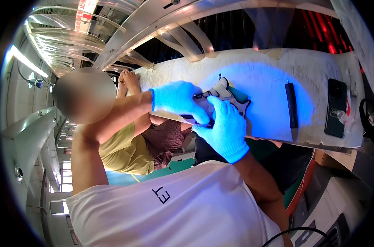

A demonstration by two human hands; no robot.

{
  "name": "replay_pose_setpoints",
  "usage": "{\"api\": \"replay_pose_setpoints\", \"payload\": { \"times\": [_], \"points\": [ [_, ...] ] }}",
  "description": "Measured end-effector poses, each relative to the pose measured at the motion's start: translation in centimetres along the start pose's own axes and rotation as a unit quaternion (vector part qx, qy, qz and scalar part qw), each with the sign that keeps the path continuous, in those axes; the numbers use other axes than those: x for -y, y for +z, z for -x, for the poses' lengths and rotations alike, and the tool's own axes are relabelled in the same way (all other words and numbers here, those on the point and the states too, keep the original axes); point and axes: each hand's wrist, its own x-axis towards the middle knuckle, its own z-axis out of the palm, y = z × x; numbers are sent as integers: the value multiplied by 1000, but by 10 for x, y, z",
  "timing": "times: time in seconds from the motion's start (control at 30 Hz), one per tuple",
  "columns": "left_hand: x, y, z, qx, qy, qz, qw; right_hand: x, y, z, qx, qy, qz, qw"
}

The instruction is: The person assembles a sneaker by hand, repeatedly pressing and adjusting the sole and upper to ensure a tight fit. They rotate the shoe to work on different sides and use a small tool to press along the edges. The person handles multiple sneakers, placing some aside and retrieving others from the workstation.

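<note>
Under a pool of blue light at the front edge of the worktable, I have both hands on a grey and dark shoe [222, 91] with a teal inside. My left hand [174, 98], in a knitted glove that looks blue-white, grips its left part from above, thumb toward me. Wearing a matching glove, my right hand [226, 127] closes on the near side, fingers over the shoe's middle and thumb pointing left. The two thumbs come close together. Much of the shoe's near part is hidden behind the gloves.
On the pale, worn tabletop [269, 68] lie a slim black bar-shaped tool [291, 105] and, farther right, a dark phone [337, 107]. Clear plastic strips [187, 39] hang before a dark, red-glowing opening. At the left sits a co-worker in a yellow top [127, 152].
</note>
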Motion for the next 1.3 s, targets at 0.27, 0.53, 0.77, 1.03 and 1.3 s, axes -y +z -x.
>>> {"api": "replay_pose_setpoints", "payload": {
  "times": [0.27,0.53,0.77,1.03,1.3],
  "points": [
    [27,24,-17,-70,-5,-13,997,11,4,-2,-45,20,-8,999],
    [39,61,87,-4,269,490,829,-6,-32,78,-91,58,-232,967],
    [28,220,42,-235,290,656,656,-21,-25,102,-95,64,-243,963],
    [65,178,61,-522,346,340,702,21,-26,72,-39,44,-94,994],
    [36,136,58,-542,324,85,771,20,0,63,-71,-36,-82,993]
  ]
}}
